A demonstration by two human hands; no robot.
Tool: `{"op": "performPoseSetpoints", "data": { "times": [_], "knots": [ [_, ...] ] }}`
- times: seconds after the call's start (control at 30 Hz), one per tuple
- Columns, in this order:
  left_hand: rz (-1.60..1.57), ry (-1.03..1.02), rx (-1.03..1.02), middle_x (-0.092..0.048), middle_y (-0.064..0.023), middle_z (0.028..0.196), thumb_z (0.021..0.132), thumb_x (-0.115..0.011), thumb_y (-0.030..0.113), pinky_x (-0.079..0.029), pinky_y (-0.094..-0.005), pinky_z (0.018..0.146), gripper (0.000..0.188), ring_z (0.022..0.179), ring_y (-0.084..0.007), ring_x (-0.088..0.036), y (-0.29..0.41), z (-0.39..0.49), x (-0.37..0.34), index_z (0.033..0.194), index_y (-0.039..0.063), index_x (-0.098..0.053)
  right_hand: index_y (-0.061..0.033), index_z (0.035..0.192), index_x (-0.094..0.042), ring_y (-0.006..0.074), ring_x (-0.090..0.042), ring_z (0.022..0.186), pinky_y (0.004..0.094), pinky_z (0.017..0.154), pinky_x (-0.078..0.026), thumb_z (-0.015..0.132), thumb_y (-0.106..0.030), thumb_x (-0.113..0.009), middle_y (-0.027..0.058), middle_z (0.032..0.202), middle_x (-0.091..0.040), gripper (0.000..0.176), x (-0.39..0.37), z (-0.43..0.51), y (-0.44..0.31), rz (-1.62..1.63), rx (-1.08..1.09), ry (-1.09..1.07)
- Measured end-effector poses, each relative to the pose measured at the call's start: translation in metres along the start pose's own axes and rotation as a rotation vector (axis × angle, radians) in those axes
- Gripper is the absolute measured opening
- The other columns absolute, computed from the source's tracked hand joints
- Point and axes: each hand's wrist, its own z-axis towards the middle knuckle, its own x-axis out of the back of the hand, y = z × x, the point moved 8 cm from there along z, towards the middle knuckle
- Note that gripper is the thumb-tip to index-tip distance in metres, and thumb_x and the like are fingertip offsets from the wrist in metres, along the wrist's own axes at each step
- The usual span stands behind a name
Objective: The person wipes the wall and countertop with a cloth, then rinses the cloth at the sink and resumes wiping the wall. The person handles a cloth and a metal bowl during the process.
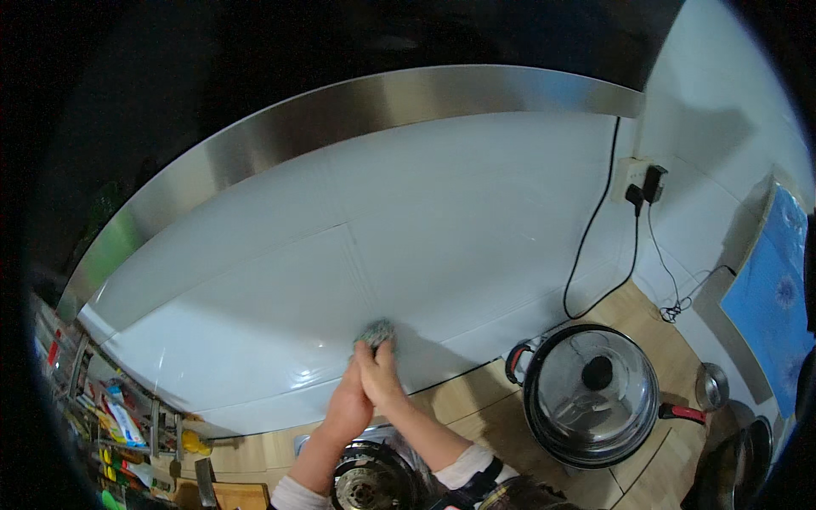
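Observation:
My left hand [349, 403] and my right hand [381, 377] are pressed together over the burner. Their fingertips meet on a grey-green scrubbing pad [377, 331], perhaps a wad of cloth or mesh. The pad is up against the lower part of the white tiled wall [268, 280]. My right hand covers most of the left fingers, so their exact grip is hidden. Below my forearms is a black gas burner [364, 478], partly behind the left wrist. A shadow falls on the wall right of the pad.
Overhead runs the range hood's steel edge [382, 102]. A lidded pan [593, 401] stands right, its red-and-black handle outward. Black cords hang from a wall socket [632, 178]. At left are a rack of bottles and packets [121, 421], a cleaver [205, 483] and a wooden board [242, 494].

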Motion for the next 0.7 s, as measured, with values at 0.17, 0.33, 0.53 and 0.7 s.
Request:
{"op": "performPoseSetpoints", "data": {
  "times": [0.17,0.33,0.53,0.7],
  "knots": [
    [0.007,-0.013,-0.047,-0.045,-0.0279,0.118,0.083,-0.045,0.008,-0.040,-0.0395,0.087,0.049,0.108,-0.0400,-0.046,0.013,0.014,-0.019,0.128,-0.001,-0.028,-0.0039,0.136,-0.018,0.0514,-0.029,0.116,0.0486,0.100,-0.024,0.085,-0.029,-0.045,0.0342,0.123,-0.032,0.063,0.027,-0.002,-0.057,-0.663,0.226,0.163],
    [-0.002,0.052,-0.044,-0.047,-0.0297,0.111,0.081,-0.044,0.000,-0.042,-0.0450,0.081,0.045,0.098,-0.0442,-0.048,0.002,0.015,-0.020,0.124,0.001,-0.032,-0.0030,0.133,-0.027,0.0482,-0.033,0.110,0.0538,0.099,-0.021,0.083,-0.029,-0.047,0.0309,0.114,-0.039,0.059,0.063,0.021,-0.089,-1.070,0.597,0.409],
    [-0.050,0.097,-0.084,-0.049,-0.0268,0.113,0.083,-0.049,0.004,-0.044,-0.0425,0.081,0.043,0.099,-0.0435,-0.049,-0.017,0.000,0.007,0.123,0.002,-0.036,0.0064,0.129,-0.029,0.0375,-0.038,0.091,0.0541,0.093,-0.022,0.082,-0.017,-0.046,0.0241,0.100,-0.044,0.056,0.042,0.032,-0.098,-1.095,0.842,0.614],
    [-0.008,-0.009,0.159,-0.055,-0.0246,0.102,0.081,-0.051,0.006,-0.045,-0.0433,0.077,0.036,0.092,-0.0423,-0.053,-0.059,-0.024,0.015,0.116,0.002,-0.042,-0.0014,0.122,-0.044,0.0327,-0.050,0.083,0.0494,0.079,-0.037,0.082,-0.024,-0.046,0.0198,0.096,-0.054,0.046,-0.026,0.036,-0.067,-1.371,0.673,0.086]
  ]
}}
